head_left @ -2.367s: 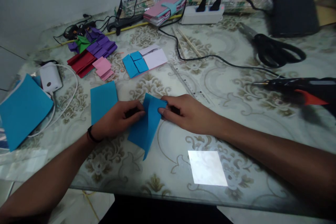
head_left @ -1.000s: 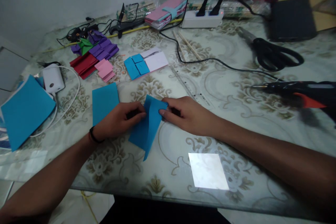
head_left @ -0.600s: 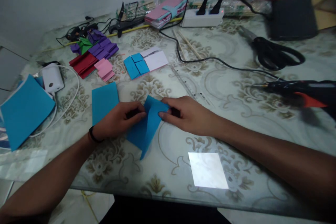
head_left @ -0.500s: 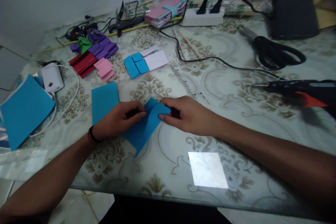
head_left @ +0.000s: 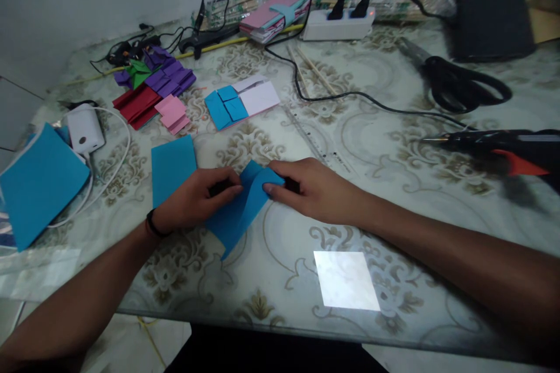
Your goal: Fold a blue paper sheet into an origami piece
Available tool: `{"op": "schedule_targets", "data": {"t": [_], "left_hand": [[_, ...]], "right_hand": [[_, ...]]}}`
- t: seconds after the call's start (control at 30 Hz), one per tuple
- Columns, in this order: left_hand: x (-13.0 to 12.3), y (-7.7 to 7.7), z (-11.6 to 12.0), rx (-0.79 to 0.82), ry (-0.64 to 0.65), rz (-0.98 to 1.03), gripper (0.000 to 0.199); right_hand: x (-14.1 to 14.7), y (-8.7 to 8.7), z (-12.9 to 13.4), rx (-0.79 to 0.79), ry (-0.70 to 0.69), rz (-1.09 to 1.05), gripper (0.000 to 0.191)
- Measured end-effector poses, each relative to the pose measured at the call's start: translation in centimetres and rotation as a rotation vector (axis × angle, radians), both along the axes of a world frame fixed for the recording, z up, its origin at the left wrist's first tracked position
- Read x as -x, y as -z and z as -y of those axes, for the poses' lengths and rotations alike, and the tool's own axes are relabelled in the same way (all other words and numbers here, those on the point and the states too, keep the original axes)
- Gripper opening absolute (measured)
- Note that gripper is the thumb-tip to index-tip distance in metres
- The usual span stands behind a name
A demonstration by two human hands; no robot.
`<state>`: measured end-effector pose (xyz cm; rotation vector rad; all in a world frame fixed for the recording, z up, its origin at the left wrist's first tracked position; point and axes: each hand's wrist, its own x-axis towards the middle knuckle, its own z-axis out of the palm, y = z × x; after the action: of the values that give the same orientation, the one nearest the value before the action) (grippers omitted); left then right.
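A blue sheet of paper (head_left: 245,210), bent over along its length, is held between both hands just above the patterned table. My left hand (head_left: 203,195) grips its left side, thumb and fingers closed on it. At the upper right corner, my right hand (head_left: 304,186) pinches the bent-over part between thumb and fingers. Behind my left hand lies a flat blue paper piece (head_left: 172,163), partly covered by that hand. Farther back sits a white card (head_left: 262,96) with folded blue paper pieces (head_left: 226,106) on its left half.
Folded red (head_left: 136,106), purple (head_left: 171,77) and pink paper (head_left: 172,113) lie back left, near a white device (head_left: 85,128) with a cable. A clear ruler (head_left: 308,134) lies beyond my right hand. Scissors (head_left: 464,84), a black hot-tipped tool (head_left: 494,141) and a power strip (head_left: 339,24) stand farther off.
Both hands keep the same grip on the bent blue paper, with hardly any movement. The whole view has shifted very slightly.
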<state>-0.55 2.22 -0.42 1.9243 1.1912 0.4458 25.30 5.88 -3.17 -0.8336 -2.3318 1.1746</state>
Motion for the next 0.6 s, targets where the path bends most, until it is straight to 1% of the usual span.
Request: {"op": "schedule_targets", "data": {"t": [0.6], "left_hand": [[0.11, 0.04, 0.02, -0.007, -0.001, -0.021, 0.026]], "right_hand": [[-0.02, 0.03, 0.02, -0.014, 0.002, -0.01, 0.028]]}}
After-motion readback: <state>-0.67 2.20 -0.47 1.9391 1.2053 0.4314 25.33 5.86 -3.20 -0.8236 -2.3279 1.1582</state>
